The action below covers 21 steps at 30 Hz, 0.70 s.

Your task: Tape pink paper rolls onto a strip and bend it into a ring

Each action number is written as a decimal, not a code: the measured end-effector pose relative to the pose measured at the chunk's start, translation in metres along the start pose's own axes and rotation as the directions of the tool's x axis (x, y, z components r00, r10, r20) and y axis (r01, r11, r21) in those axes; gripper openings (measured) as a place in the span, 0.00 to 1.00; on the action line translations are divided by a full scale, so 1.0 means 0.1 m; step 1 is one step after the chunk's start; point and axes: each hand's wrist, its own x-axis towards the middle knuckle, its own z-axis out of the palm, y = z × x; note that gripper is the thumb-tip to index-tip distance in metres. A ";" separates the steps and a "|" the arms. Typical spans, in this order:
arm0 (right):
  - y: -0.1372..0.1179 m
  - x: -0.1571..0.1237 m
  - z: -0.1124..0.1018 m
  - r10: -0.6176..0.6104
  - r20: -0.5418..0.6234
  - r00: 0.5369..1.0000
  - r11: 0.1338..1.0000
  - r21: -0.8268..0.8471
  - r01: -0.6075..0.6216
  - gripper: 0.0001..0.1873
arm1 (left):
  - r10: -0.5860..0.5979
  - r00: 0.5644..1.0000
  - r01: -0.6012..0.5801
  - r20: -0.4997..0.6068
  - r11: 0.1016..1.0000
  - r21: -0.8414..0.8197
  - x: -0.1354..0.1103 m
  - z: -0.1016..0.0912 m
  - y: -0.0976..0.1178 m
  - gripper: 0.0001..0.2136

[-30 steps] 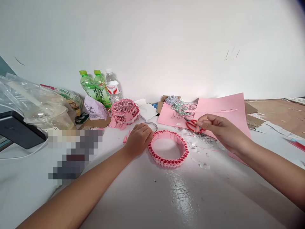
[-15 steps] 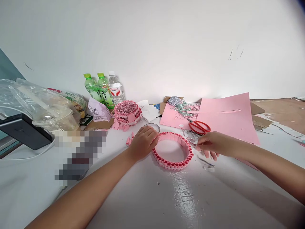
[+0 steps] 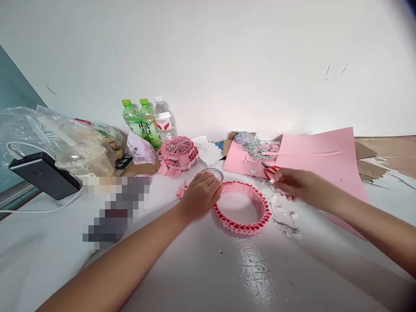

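A ring of rolled pink paper tubes [image 3: 242, 228] lies on the white table. My left hand [image 3: 202, 194] is at its upper left edge, fingers curled and closed against the rim. Whatever is under those fingers is hidden. Just behind the hand sits a thin clear round rim [image 3: 217, 172]. My right hand [image 3: 290, 184] is closed over the red-handled scissors [image 3: 269, 170], covering part of their handles. A small white bit shows at its fingertips. I cannot make out whether the fingers grip the scissors or only that bit.
White scraps [image 3: 287, 214] lie right of the ring. Pink card [image 3: 320, 160] and string [image 3: 256, 147] are behind the scissors. At back left stand a pink paper piece [image 3: 178, 149], bottles [image 3: 131, 119], a plastic cup [image 3: 86, 160] and a black phone-like device [image 3: 45, 173].
My right hand has moved up and away, from beside the ring onto the scissors. My left hand stays at the ring's edge. The whole view has shifted slightly.
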 end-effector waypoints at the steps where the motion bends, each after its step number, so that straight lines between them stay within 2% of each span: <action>1: -0.02 -0.04 -0.07 -0.018 -0.029 0.999 0.997 0.069 0.021 0.12 | 0.004 1.000 -0.004 -0.004 1.000 -0.003 0.00 0.00 0.00 0.11; 4: -0.11 -0.19 -0.22 -0.056 -0.118 0.991 0.967 0.241 0.084 0.16 | 0.009 1.000 -0.009 -0.019 1.000 -0.016 0.01 0.00 0.00 0.11; 7: -0.19 -0.32 -0.27 -0.062 -0.206 0.976 0.930 0.342 0.132 0.15 | 0.001 0.999 -0.002 -0.035 0.999 -0.035 0.02 -0.01 -0.01 0.11; 11: -0.25 -0.45 -0.29 -0.117 -0.279 0.953 0.814 0.523 0.253 0.09 | -0.036 0.997 0.031 -0.063 0.996 -0.083 0.08 -0.08 0.11 0.09; 13: -0.26 -0.51 -0.28 -0.206 -0.202 0.958 0.754 0.591 0.287 0.06 | -0.054 0.996 0.046 -0.064 0.991 -0.123 0.13 -0.17 0.29 0.09; 15: -0.27 -0.58 -0.25 -0.324 -0.022 0.946 0.749 0.605 0.270 0.04 | -0.038 0.999 0.033 -0.026 0.984 -0.172 0.18 -0.28 0.53 0.16; 16: -0.29 -0.62 -0.23 -0.378 0.086 0.922 0.759 0.599 0.256 0.03 | -0.010 1.000 0.014 0.020 0.977 -0.215 0.20 -0.34 0.66 0.21; 18: -0.33 -0.71 -0.19 -0.443 0.240 0.864 0.779 0.581 0.238 0.03 | 0.086 0.972 0.014 0.221 0.909 -0.416 0.21 -0.43 0.90 0.25; 19: -0.35 -0.75 -0.17 -0.455 0.268 0.849 0.780 0.579 0.236 0.03 | 0.111 0.953 0.039 0.282 0.879 -0.476 0.20 -0.46 0.99 0.22; 21: -0.38 -0.80 -0.17 -0.434 0.226 0.872 0.779 0.580 0.238 0.04 | 0.113 0.956 0.044 0.271 0.858 -0.512 0.18 -0.48 1.11 0.10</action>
